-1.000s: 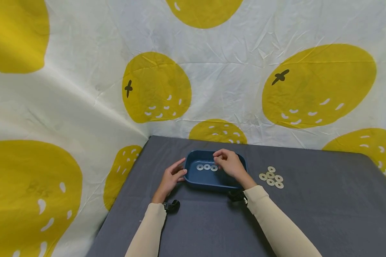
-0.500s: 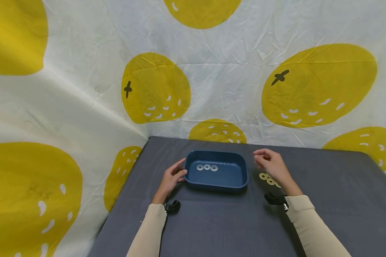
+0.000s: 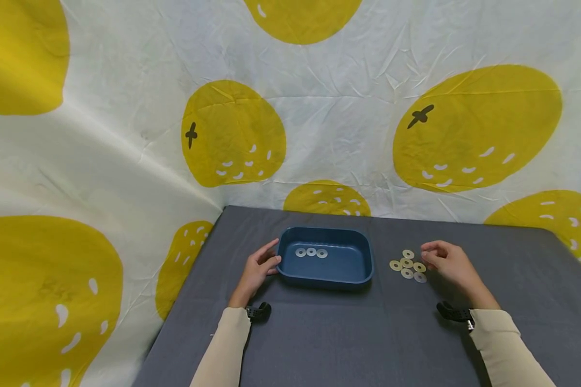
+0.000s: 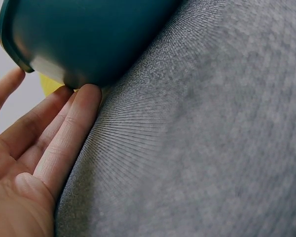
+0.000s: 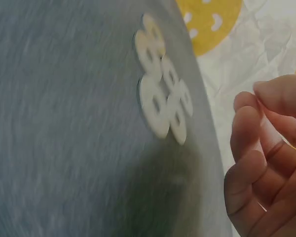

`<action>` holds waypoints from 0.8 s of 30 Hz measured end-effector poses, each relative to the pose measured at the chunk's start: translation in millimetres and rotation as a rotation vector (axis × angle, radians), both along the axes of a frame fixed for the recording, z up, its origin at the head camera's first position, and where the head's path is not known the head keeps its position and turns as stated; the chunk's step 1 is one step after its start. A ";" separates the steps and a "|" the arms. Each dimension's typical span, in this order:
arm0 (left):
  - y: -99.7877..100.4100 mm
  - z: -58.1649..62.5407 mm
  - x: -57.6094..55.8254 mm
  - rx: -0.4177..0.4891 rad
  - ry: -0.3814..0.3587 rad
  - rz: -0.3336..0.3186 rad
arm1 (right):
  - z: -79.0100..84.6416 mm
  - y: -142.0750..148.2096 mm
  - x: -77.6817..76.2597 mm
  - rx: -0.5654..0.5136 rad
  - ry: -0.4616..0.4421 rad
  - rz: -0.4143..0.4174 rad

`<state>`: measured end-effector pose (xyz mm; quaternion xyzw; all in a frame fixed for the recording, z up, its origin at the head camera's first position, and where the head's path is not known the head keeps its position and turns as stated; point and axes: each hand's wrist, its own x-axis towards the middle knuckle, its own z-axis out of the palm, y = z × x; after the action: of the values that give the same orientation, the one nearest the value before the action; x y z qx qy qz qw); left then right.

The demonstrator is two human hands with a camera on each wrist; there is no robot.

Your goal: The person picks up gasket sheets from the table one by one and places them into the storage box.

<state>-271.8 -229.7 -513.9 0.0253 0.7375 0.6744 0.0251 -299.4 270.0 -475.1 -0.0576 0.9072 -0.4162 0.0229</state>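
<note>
Six flat, pale, ring-shaped discs [image 3: 410, 264], metallic by appearance, are lying in a loose cluster on the grey cloth-covered bench [image 3: 319, 344]. Three similar pale rings [image 3: 311, 255] are lying in a row inside the blue, rounded-rectangular tray [image 3: 341, 266], toward its left end; the tray is standing left of the cluster.

The right hand [image 3: 452, 264] is hovering just beside the cluster, on its right. Its fingers are curling inward, tips drawing together at the thumb; no disc is showing between them, and the right wrist view is showing a gap to the pile.

The left hand [image 3: 255, 271] is resting against the tray's left end. Its fingers are extending, slightly spread, with tips touching the outer wall; they are not wrapping round it.

Judged from this position, the step in hand is picking up a disc. Good practice would be parting thumb and forefinger before descending, approaching an outer disc, and lifting it by its rim. Thin pieces lying flush could be slipping or dragging their neighbours, so tilting one edge first is advisable. Light left-hand pressure should be enough for steadying the tray.
</note>
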 end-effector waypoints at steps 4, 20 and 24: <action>1.5 14.0 7.2 0.002 0.000 -0.019 | -6.5 7.6 -0.5 0.070 0.016 0.046; -0.2 -4.9 -2.4 -0.006 0.002 0.002 | -19.1 17.1 -7.4 0.166 0.000 0.240; 0.2 -8.3 -2.6 -0.010 0.018 0.021 | -19.8 17.7 -9.4 0.167 -0.003 0.247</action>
<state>-274.4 -229.5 -522.2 0.0235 0.7413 0.6707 0.0114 -308.8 287.7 -494.9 -0.1659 0.9247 -0.3332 0.0799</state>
